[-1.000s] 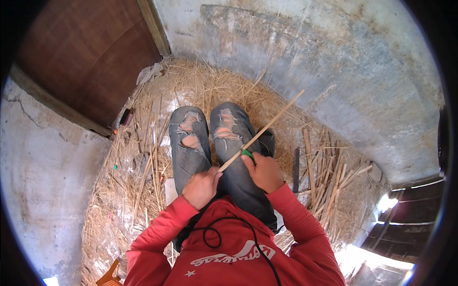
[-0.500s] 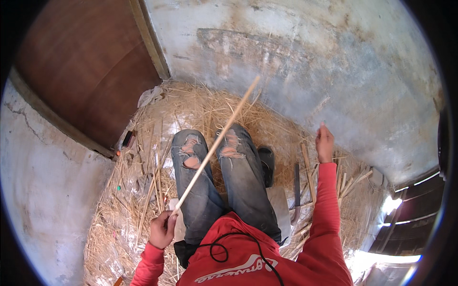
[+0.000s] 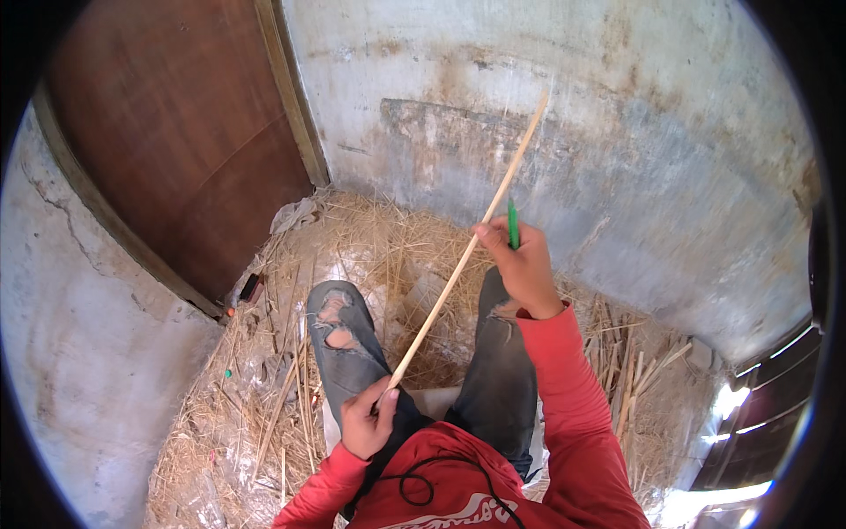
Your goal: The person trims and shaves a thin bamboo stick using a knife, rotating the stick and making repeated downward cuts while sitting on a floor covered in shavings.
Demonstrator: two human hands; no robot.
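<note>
A long, pale wooden stick [image 3: 449,286] slants up and away from my lap toward the wall. Its near end is pinched in my left hand [image 3: 368,421], between thumb and fingers, above my left thigh. Farther along the stick is my right hand [image 3: 522,269], its thumb and fingertips closed against the wood. A slim green pointed tool [image 3: 513,227] stands up out of those right fingers; its exact kind cannot be made out. Below the stick are my spread knees in ripped jeans [image 3: 348,339].
Straw [image 3: 379,242] and pale debris cover the floor. Loose sticks [image 3: 633,375] lie to the right. A stained wall [image 3: 617,167] rises ahead, with a brown door panel [image 3: 194,132] at the far left. A small dark object [image 3: 252,287] lies near the door frame.
My right hand has come left onto the stick, with the green tool now showing in it. The left hand has shifted right with the stick's end. My knees have spread apart.
</note>
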